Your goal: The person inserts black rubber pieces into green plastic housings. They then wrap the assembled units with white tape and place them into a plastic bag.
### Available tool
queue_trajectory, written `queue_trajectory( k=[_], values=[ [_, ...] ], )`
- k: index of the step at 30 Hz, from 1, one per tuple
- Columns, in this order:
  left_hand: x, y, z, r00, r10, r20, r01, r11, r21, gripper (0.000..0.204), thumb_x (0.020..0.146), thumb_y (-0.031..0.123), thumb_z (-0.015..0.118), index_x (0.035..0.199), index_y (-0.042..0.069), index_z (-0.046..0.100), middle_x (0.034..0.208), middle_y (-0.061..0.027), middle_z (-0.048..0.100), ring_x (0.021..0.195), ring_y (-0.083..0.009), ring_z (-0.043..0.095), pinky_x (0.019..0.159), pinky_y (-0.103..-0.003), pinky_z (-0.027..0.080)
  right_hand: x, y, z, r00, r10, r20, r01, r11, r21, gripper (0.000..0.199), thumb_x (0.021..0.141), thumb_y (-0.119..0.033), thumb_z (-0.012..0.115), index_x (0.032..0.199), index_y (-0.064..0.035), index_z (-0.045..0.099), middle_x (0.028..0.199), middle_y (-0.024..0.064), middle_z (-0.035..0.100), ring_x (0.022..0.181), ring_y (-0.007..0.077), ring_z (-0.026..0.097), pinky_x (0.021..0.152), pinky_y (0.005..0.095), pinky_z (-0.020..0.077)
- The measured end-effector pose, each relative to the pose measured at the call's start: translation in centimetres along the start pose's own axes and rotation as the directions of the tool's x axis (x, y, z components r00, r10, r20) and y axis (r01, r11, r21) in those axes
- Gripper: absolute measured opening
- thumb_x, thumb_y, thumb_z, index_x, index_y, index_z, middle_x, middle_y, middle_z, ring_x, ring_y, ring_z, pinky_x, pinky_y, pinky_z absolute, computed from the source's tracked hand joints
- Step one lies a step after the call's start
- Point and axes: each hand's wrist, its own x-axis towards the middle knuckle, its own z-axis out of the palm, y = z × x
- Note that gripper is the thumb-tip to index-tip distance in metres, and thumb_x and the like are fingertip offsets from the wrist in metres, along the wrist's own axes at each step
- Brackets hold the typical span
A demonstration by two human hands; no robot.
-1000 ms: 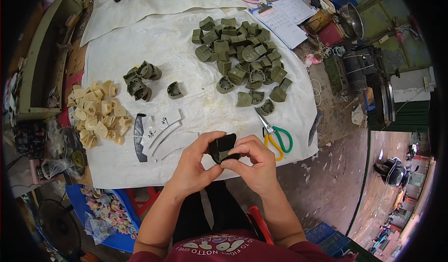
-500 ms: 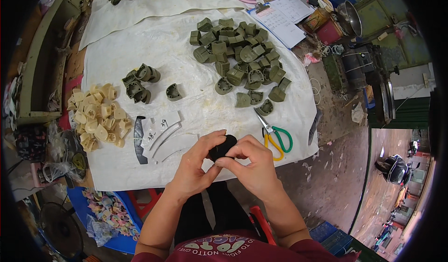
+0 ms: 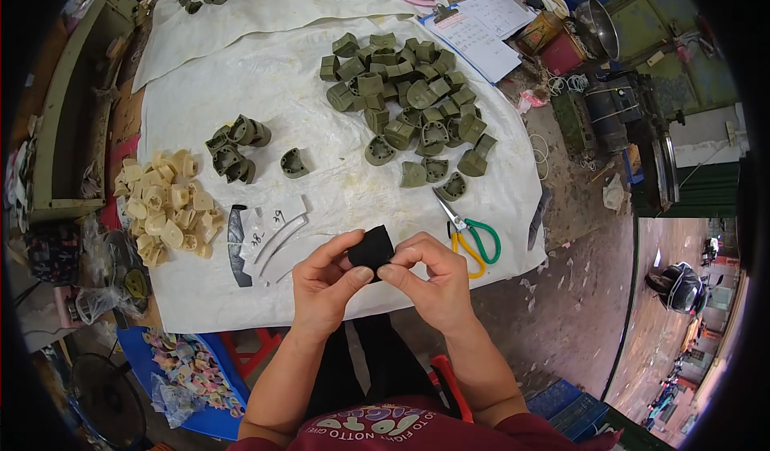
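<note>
Black piece, olive-green blocks

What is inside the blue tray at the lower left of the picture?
The blue tray holds many small multicoloured pieces and some crumpled clear plastic. The tray's bottom under them is covered, so I cannot tell what lies beneath.
</note>
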Motion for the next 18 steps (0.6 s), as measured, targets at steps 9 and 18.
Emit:
queue_trajectory(
  k=[9, 18],
  values=[
    [-0.3, -0.2, -0.9, 0.985, -0.144, 0.096, 0.158, 0.976, -0.149, 0.044, 0.079, -0.003, 0.069, 0.123, -0.002, 0.060, 0.107, -0.0128, 0.066, 0.092, -0.0146, 0.064, 0.081, -0.028, 0.052, 0.5, 1.6, -0.2, 0.984, 0.023, 0.176, -0.082, 0.938, 0.336, 0.038, 0.076, -0.004, 0.076, 0.112, -0.0022, 0.063, 0.109, 0.0069, 0.061, 0.105, 0.0177, 0.056, 0.092, 0.0328, 0.0431],
    [-0.3, -0.7, -1.2, 0.980, -0.152, 0.128, 0.176, 0.963, -0.204, 0.042, 0.084, 0.005, 0.068, 0.124, -0.001, 0.058, 0.119, -0.0161, 0.063, 0.109, -0.0232, 0.061, 0.094, -0.035, 0.049, 0.7, -0.2, -0.6, 0.988, 0.035, 0.154, -0.023, 0.996, -0.081, 0.030, 0.080, -0.011, 0.074, 0.108, -0.0037, 0.066, 0.108, 0.0083, 0.065, 0.097, 0.0173, 0.058, 0.086, 0.0294, 0.0450]
  ],
)
